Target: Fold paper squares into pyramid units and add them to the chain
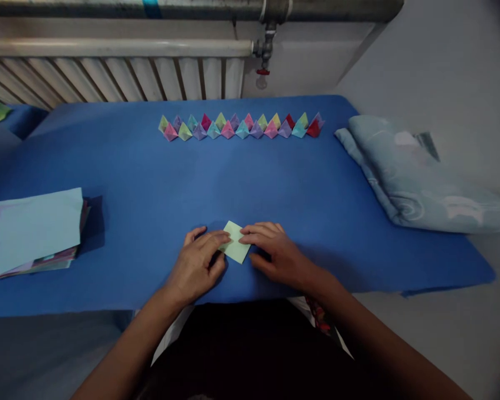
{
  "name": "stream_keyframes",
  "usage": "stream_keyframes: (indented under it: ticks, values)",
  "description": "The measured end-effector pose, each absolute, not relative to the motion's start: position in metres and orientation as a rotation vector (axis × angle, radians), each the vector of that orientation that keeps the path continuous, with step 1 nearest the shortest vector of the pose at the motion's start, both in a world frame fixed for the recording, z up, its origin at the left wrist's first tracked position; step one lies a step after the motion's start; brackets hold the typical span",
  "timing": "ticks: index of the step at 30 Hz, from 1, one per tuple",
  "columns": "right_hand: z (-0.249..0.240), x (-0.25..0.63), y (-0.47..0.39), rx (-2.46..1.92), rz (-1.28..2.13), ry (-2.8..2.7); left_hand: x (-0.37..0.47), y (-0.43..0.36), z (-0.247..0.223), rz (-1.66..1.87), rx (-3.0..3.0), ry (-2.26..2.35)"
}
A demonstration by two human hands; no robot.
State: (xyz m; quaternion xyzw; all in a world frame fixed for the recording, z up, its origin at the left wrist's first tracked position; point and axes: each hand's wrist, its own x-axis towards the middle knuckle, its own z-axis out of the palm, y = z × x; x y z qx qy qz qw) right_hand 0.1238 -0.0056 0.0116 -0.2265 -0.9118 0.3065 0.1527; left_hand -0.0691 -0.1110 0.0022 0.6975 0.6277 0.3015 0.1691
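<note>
A small pale green paper square (pixel 237 251) lies flat on the blue tabletop (pixel 233 183), turned so that one corner points away from me. My left hand (pixel 198 264) rests its fingertips on the left part of the paper, fingers apart. From the other side, the fingertips of my right hand (pixel 275 250) touch the paper's right part, its thumb bent beneath and spread from the fingers. Neither hand grips the paper. The fingertips cover a bit of its middle.
Two rows of colourful folded paper pieces (pixel 242 130) stand at the back. A stack of coloured paper (pixel 37 228) lies at the left, and a folded light blue blanket (pixel 408 178) at the right. Behind the table is a radiator (pixel 120 50).
</note>
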Motion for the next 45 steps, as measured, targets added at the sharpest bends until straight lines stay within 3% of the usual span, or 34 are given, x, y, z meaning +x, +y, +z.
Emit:
stream_keyframes:
  ticks: [11,18,45]
  values:
    - [0.010,0.121,0.000,-0.635,0.880,-2.580,-0.072,-0.108,0.003,0.977,1.798,1.733]
    - [0.004,0.119,0.001,-0.653,0.790,-2.576,-0.069,-0.109,-0.004,0.943,1.996,1.842]
    - [0.001,0.105,0.004,-1.132,0.752,-2.431,-0.065,-0.104,-0.008,0.910,1.958,2.192]
